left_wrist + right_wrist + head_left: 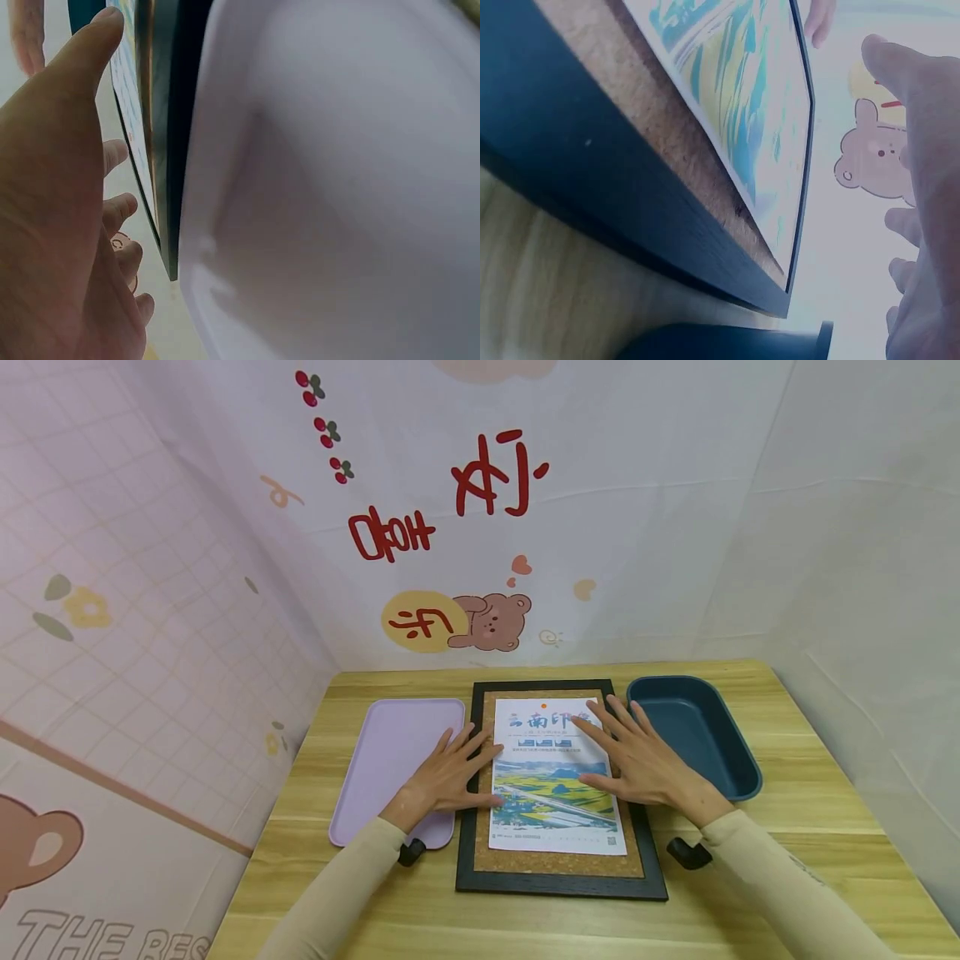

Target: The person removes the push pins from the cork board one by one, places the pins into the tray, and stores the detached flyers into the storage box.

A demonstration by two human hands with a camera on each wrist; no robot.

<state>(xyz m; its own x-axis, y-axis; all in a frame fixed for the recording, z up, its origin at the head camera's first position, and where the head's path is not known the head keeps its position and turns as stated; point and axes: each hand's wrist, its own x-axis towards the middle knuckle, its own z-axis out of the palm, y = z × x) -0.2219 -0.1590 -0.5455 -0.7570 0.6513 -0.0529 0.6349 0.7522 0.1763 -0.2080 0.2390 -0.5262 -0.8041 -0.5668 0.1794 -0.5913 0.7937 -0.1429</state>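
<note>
A printed paper sheet [555, 752] with a blue and yellow landscape lies on a black-framed cork board [555, 862], an orange dot near its top edge. My left hand [446, 774] is spread at the sheet's left side, over the board's frame. On the other side my right hand [637, 760] spreads its fingers above the sheet's right edge. Both wrist views show the fingers extended and holding nothing. In the right wrist view, a gap shows between the hand and the board's dark frame [630, 161].
A lilac tray [375, 777] lies left of the board, partly under the left hand and wrist. To the right stands a dark blue bin [686, 714]. The wooden table [795, 827] meets a printed white curtain [645, 527] behind and at both sides.
</note>
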